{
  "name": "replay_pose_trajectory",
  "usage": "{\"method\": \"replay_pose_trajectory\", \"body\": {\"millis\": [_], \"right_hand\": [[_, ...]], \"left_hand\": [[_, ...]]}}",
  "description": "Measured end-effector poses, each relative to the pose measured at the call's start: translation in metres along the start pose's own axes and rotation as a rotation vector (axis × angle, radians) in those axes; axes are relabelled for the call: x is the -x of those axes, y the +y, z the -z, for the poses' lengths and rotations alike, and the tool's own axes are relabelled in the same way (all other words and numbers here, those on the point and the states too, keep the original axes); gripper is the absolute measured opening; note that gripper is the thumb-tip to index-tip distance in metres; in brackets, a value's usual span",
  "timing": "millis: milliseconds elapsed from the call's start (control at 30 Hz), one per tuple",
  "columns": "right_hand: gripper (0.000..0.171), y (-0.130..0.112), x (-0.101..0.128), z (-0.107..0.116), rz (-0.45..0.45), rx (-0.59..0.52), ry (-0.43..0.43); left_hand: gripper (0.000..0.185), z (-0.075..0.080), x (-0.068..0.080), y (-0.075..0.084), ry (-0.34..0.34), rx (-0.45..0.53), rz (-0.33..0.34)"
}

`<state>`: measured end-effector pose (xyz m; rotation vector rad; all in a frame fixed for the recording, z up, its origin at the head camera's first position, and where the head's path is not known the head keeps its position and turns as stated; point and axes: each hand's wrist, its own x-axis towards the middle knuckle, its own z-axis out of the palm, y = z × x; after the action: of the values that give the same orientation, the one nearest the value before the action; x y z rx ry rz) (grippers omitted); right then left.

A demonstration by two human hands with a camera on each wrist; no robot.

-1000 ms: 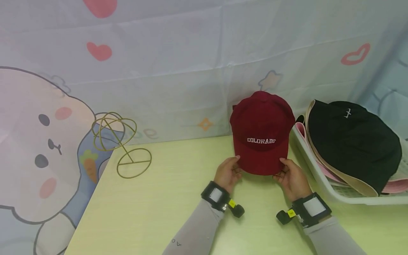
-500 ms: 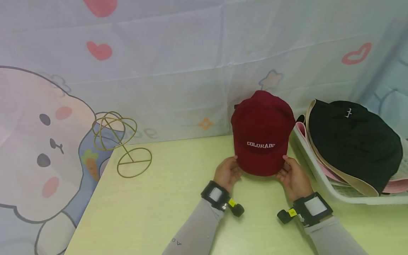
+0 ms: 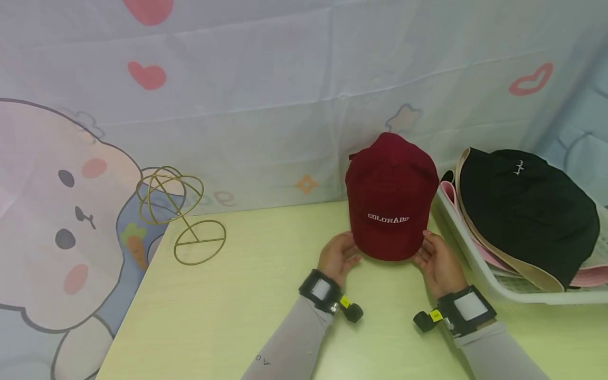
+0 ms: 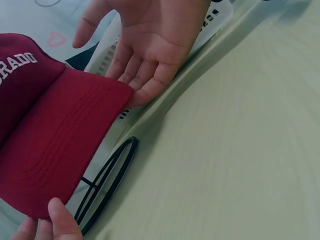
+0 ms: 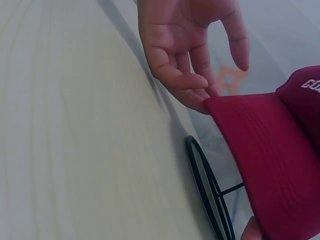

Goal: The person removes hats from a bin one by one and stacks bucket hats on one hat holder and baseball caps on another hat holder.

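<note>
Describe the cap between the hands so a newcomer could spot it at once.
On the pale green table, look just left of the white basket of hats. There the dark red cap sits on a black wire stand, brim toward the viewer. Unlike the black hat beside it, it reads COLORADO in white.

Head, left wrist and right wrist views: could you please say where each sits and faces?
Head: above, facing down at red cap, table, left hand, right hand, sleeves.
Left wrist: low, facing across brim to right hand; own fingertip shows.
Right wrist: low, facing the left hand.
Wrist views share brim and black ring.
</note>
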<state>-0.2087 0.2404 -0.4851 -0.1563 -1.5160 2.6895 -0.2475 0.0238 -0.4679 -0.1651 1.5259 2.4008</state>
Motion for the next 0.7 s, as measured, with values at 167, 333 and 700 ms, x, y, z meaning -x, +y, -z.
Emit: {"method": "replay_pose_trajectory", "body": {"millis": [167,333,700], "right_hand": [[0.019,0.001,-0.001,0.002,0.024,0.062,0.003],[0.027,0.001,-0.002,0.002,0.032,0.072,-0.001],[0.045,-0.006,0.0,0.001,-0.079,0.097,0.082]], "left_hand": [[0.023,-0.002,0.001,0.001,0.002,0.009,-0.007],[0.027,-0.002,0.001,0.001,0.003,0.008,-0.014],[0.049,0.001,-0.009,-0.006,0.063,0.059,0.015]]}}
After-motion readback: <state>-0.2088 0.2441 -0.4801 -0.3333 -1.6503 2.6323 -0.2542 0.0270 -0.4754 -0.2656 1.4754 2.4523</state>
